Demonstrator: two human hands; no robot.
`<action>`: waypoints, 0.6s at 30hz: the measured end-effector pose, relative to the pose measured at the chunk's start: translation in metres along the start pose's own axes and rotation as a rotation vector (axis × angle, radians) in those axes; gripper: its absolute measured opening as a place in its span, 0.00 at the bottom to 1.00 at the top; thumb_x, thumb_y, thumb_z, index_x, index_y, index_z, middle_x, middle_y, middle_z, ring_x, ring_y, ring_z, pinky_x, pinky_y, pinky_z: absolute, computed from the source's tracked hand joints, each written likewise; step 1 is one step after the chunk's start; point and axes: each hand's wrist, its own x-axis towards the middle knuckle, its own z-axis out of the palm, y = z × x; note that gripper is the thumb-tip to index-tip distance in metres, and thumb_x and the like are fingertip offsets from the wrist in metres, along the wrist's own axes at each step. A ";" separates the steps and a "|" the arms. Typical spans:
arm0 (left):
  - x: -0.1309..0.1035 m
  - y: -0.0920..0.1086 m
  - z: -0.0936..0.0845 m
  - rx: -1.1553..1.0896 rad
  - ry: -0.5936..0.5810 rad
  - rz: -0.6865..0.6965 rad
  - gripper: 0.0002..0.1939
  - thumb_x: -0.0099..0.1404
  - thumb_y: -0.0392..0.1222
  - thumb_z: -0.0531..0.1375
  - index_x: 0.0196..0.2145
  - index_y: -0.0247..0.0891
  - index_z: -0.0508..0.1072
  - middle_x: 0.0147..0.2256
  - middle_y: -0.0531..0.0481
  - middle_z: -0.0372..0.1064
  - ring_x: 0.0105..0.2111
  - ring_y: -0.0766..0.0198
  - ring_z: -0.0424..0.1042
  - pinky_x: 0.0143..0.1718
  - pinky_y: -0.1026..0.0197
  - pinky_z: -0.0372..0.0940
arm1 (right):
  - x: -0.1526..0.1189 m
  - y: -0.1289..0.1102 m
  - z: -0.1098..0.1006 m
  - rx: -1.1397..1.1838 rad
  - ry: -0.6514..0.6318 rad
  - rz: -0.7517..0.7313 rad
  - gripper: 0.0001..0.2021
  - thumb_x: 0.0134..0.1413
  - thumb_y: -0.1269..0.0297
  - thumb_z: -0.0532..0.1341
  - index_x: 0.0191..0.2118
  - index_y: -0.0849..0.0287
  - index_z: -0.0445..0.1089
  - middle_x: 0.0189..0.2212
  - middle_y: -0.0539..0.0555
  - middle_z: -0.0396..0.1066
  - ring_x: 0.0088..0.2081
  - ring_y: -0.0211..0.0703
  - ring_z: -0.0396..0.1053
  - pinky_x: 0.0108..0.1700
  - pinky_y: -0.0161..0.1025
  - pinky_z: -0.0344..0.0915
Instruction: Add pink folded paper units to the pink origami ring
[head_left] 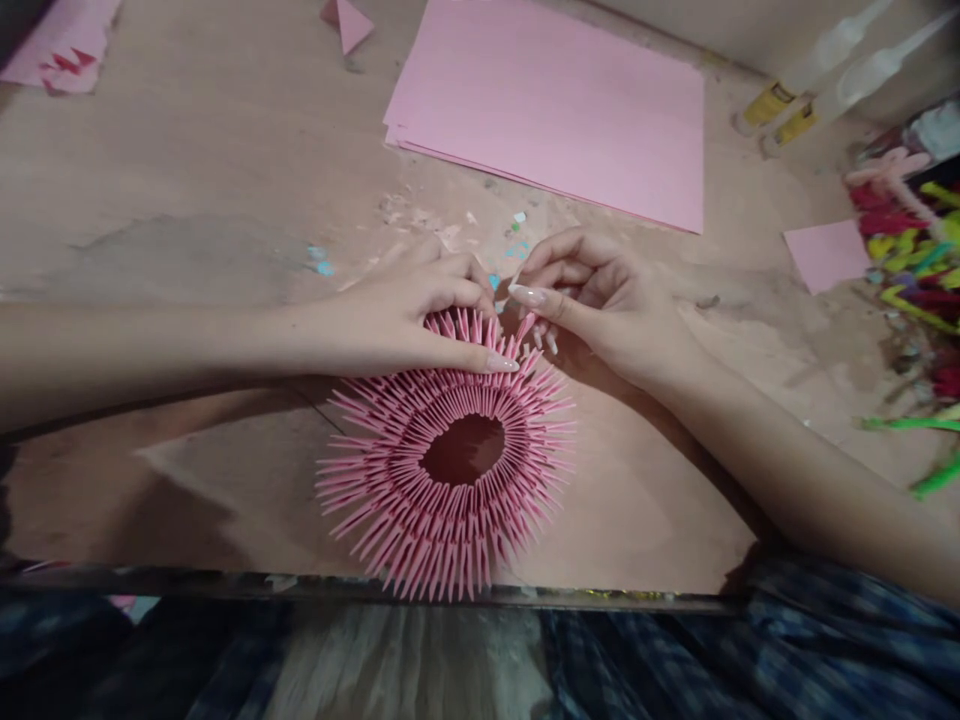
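A ring of folded pink paper pieces (450,520) lies near the table's front edge, its pointed tips fanning outward around an oval hole. My left hand (427,310) grips the ring's upper edge, with the thumb on top and the other fingers curled behind it. At the ring's upper right, my right hand (592,290) has its thumb and index finger together beside a small folded pink piece (526,326) that sticks up from the ring. Whether those fingertips hold that piece is too small to tell.
Pink paper sheets (555,110) lie at the back. Two glue bottles (787,105) stand at the back right, near colourful pipe cleaners (919,250) and a small pink square (827,253). Pink scraps (71,65) and a folded piece (349,25) lie at the back left.
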 end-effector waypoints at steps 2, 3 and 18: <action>0.000 0.000 0.000 -0.007 -0.018 -0.001 0.24 0.71 0.71 0.72 0.48 0.50 0.90 0.60 0.47 0.82 0.64 0.41 0.76 0.75 0.39 0.66 | 0.000 0.000 -0.001 -0.002 -0.013 0.011 0.24 0.58 0.50 0.92 0.46 0.52 0.81 0.35 0.46 0.84 0.35 0.41 0.83 0.41 0.38 0.82; 0.000 0.001 0.000 -0.006 -0.018 -0.004 0.24 0.71 0.71 0.72 0.48 0.51 0.90 0.60 0.47 0.82 0.63 0.41 0.76 0.75 0.39 0.66 | 0.000 0.000 -0.001 0.007 -0.012 0.017 0.24 0.58 0.51 0.91 0.46 0.53 0.82 0.35 0.46 0.84 0.35 0.40 0.83 0.41 0.38 0.81; 0.001 -0.006 0.006 0.015 0.053 0.039 0.34 0.71 0.84 0.68 0.44 0.50 0.89 0.56 0.45 0.82 0.65 0.38 0.74 0.80 0.36 0.65 | -0.007 -0.004 0.007 0.027 0.038 0.048 0.19 0.58 0.54 0.92 0.42 0.52 0.85 0.33 0.48 0.84 0.35 0.42 0.81 0.39 0.40 0.79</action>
